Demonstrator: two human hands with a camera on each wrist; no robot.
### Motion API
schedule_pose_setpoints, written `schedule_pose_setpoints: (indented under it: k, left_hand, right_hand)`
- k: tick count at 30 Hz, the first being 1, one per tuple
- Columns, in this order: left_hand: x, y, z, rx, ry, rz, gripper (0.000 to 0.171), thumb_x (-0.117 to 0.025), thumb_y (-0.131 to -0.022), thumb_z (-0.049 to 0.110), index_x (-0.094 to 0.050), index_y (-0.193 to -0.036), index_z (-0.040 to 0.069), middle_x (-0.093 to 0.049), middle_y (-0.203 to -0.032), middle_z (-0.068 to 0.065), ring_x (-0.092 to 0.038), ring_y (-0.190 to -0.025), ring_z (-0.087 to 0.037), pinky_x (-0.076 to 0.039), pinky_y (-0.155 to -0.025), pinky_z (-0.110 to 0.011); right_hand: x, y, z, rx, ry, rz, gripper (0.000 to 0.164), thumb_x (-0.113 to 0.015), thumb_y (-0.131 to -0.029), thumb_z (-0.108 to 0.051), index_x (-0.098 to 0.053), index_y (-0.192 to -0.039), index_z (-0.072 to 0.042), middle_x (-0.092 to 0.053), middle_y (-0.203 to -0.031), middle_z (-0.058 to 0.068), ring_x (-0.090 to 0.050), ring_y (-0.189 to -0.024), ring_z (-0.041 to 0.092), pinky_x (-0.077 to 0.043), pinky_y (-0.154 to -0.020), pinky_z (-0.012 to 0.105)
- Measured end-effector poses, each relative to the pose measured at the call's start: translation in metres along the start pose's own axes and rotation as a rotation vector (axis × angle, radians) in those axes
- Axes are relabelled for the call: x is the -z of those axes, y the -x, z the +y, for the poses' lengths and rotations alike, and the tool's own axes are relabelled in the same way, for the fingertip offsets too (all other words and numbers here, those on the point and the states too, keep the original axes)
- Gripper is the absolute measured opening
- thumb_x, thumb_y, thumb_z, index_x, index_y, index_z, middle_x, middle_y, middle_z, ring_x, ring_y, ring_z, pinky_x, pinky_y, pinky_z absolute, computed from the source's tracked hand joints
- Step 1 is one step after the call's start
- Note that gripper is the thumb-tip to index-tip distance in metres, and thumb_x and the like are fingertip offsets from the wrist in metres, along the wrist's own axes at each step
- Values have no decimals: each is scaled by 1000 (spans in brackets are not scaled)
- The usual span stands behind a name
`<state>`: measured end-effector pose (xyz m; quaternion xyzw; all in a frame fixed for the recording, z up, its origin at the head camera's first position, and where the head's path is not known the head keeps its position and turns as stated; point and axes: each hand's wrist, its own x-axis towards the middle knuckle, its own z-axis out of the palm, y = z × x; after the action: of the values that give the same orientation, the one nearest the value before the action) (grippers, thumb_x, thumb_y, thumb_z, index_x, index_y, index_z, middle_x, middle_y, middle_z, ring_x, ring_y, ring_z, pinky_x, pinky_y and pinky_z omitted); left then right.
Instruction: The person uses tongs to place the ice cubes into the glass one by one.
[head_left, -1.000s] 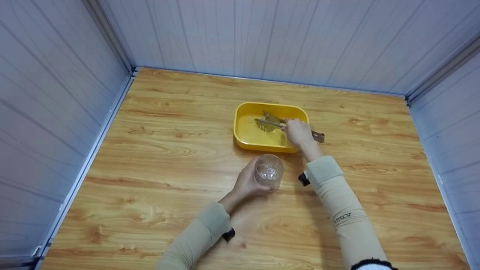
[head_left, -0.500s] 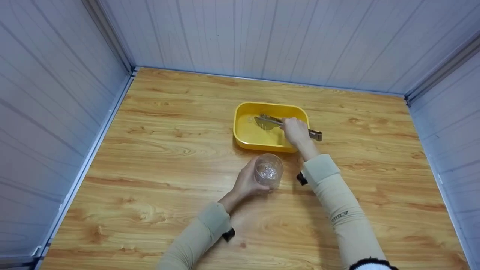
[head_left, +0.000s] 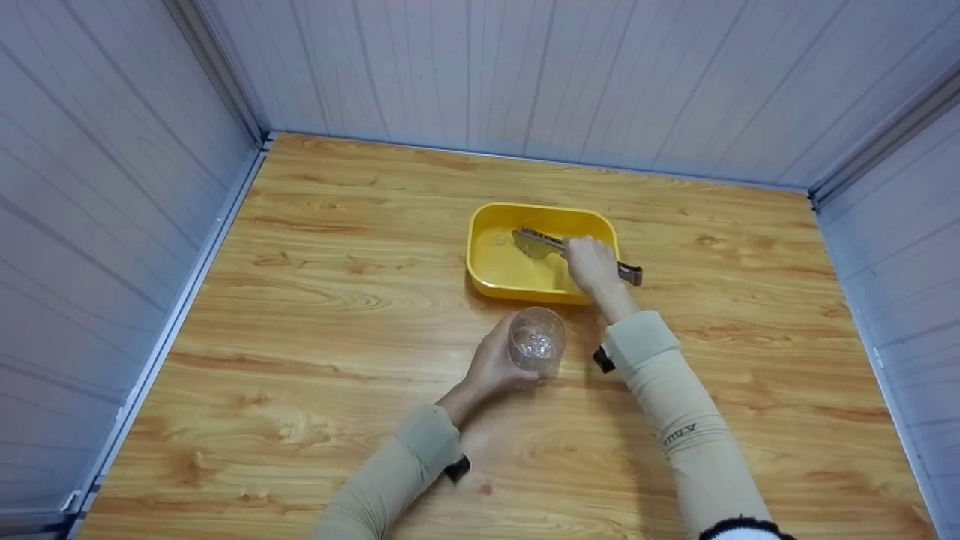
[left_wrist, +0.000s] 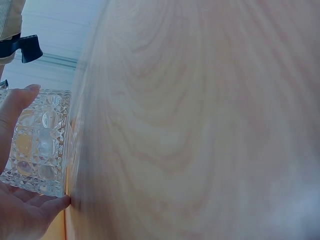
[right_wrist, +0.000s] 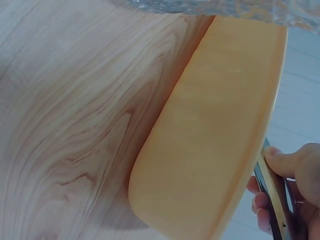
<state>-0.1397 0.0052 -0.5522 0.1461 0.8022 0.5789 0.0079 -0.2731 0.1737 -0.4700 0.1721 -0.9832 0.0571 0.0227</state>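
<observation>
In the head view my left hand [head_left: 496, 361] holds a clear drinking glass [head_left: 538, 343] upright on the table, its fingers and thumb around the side. The left wrist view shows the raised pattern on the glass [left_wrist: 44, 145]. My right hand [head_left: 594, 266] grips metal tongs [head_left: 537, 244], whose tips reach down into a yellow basin [head_left: 517, 291]. The two arms of the tongs lie close together; whether something sits between the tips is too small to tell. A small clear piece [head_left: 500, 238] lies on the basin floor. Clear lumps show at the bottom of the glass.
The basin stands just beyond the glass on a wood-grain table [head_left: 315, 300]. Pale panel walls [head_left: 480, 75] enclose the table at the back, left and right. In the right wrist view the basin's side [right_wrist: 215, 115] fills the middle.
The right hand has squeezed the tongs, so their tips, apart a second ago, have come together. It has shifted slightly left. The left hand and the glass have stayed in place.
</observation>
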Motion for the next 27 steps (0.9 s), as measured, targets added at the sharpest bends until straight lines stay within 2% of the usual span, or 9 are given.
schedule_pose_setpoints:
  k: [4,12,27]
  left_hand:
    - [0,0,0,7,-4,-5,98,-85,-48,22,-35,-132,13,-47,-126,-1,-42,-115,-14,-33,-98,-31]
    - [0,-1,0,-17,-24,-7,96,-84,-47,21,-36,-131,12,-48,-124,-1,-44,-113,-15,-34,-96,-31]
    - [1,-2,3,21,-4,-8,98,-85,-47,20,-36,-131,14,-48,-125,0,-43,-114,-12,-33,-97,-28]
  right_hand:
    - [-1,1,0,9,6,3,17,-54,-87,-15,-63,-86,0,-62,-75,14,-58,-66,30,-47,-55,43]
    - [-5,4,3,52,31,75,15,-57,-85,-15,-62,-81,-1,-62,-71,15,-58,-64,32,-46,-51,44]
    - [7,12,7,34,-21,61,16,-56,-86,-16,-61,-85,-1,-60,-71,14,-56,-61,29,-45,-49,42]
